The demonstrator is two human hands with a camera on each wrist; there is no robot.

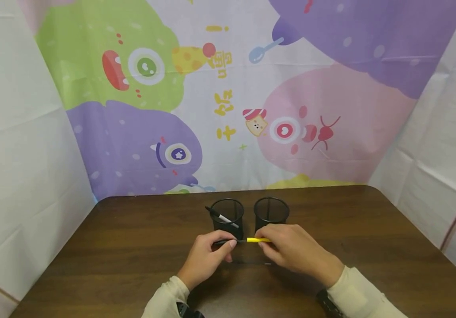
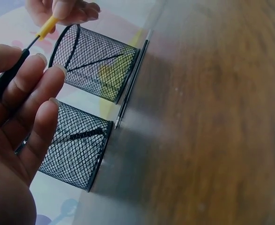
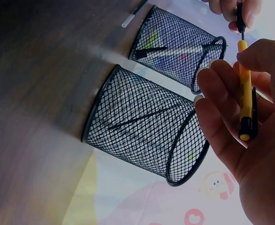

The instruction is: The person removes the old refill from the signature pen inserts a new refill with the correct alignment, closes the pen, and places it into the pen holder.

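Observation:
My left hand (image 1: 206, 254) pinches the black section (image 2: 11, 72) of a pen between thumb and index finger. Opposite it, my right hand (image 1: 295, 249) grips the pen's yellow barrel (image 3: 245, 89), which has a black clip and black end. A thin dark rod (image 2: 33, 42) bridges the gap between the two pen parts, which lie in line. Both hands are above the table, in front of two black mesh cups. In the left wrist view, a slim pen refill (image 2: 133, 79) rests on the table alongside the cups.
Inside the left mesh cup (image 1: 221, 228) leans a black and white marker (image 1: 225, 218). The right mesh cup (image 1: 271, 214) stands beside it, near the back of the brown wooden table (image 1: 132, 256). Behind hangs a cartoon-printed cloth (image 1: 236, 168), with white cloth on both sides.

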